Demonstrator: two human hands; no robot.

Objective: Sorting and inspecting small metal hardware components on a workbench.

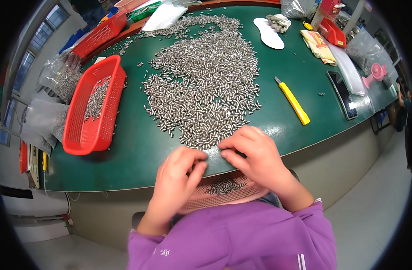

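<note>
A wide pile of small shiny metal pins (pixel 206 85) covers the middle of the green table. At its near end my left hand (pixel 176 173) is loosely curled, thumb and forefinger a little apart, with no pin visible between them. Opposite it, my right hand (pixel 255 150) has its bent fingertips at the pile's lower right edge. Its thumb is apart from the forefinger, and nothing shows in its grasp. Below the table edge, between my forearms, a pink perforated basket (pixel 228 198) rests at my lap with more pins in it.
A red basket (pixel 72 130) with some pins stands left on the green table (pixel 138 166). A yellow utility knife (pixel 293 101), a phone (pixel 342 94), a white insole (pixel 268 33) and a pink stand (pixel 375 74) lie to the right. Bags of metal parts (pixel 64 81) line the left edge.
</note>
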